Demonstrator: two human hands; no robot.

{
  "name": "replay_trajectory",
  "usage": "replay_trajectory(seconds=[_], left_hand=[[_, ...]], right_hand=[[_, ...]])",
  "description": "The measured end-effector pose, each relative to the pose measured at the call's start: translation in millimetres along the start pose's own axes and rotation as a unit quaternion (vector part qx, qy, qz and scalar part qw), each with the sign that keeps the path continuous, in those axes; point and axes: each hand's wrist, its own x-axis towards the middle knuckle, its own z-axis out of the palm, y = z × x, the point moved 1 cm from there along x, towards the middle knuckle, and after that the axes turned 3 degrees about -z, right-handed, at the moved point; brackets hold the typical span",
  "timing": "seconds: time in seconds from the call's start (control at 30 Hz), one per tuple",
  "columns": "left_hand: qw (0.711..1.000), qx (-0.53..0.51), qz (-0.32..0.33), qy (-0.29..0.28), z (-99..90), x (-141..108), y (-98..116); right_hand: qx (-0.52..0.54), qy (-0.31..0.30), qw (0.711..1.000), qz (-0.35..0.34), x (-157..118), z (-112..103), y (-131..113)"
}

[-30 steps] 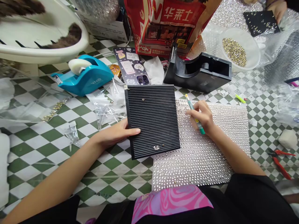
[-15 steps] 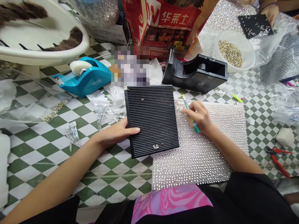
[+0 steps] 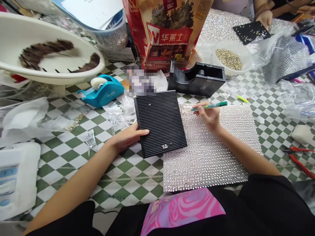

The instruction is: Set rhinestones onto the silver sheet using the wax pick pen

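Note:
My left hand [image 3: 130,136] grips the left side of a black ridged tray [image 3: 161,123], thumb on top, fingers hidden beneath. A few clear rhinestones [image 3: 164,146] lie near the tray's lower edge, and a single one sits near its top. Between the fingers of my right hand [image 3: 209,116] is a slim green pen-shaped tool [image 3: 214,105], its pale tip pointing left and its green end right. That hand is over the upper part of a sheet [image 3: 209,160] covered with rows of rhinestones. The tray's right side overlaps the sheet's left part.
A black tape dispenser [image 3: 197,80] and a blue one [image 3: 104,91] stand behind the tray. Behind them are a red paper bag [image 3: 169,39] and a white basin [image 3: 73,77]. Red-handled pliers [image 3: 301,164] lie at right. Another person's hand [image 3: 265,19] holds a black tray [image 3: 251,32].
My right hand has turned the pen-shaped tool from steeply upright to nearly level, its green end now pointing right. The view has shifted; my left hand still holds the tray.

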Motion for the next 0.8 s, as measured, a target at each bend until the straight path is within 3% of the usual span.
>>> replay_trajectory(seconds=[0.1,0.3,0.57,0.8], left_hand=[[1.000,0.005,0.018,-0.002,1.4,1.3,0.9],[1.000,0.017,0.023,0.001,4.3,1.7,2.4],[0.999,0.025,0.043,-0.007,-1.1,5.6,0.0],[0.999,0.029,0.030,0.024,-1.4,3.9,0.3]], right_hand=[[-0.034,0.001,0.999,0.009,-1.7,3.3,-1.1],[-0.132,-0.005,0.990,-0.042,0.7,4.0,-2.0],[-0.136,-0.031,0.989,-0.054,1.1,8.1,-1.0],[-0.122,-0.041,0.991,-0.041,5.0,8.5,-1.3]])
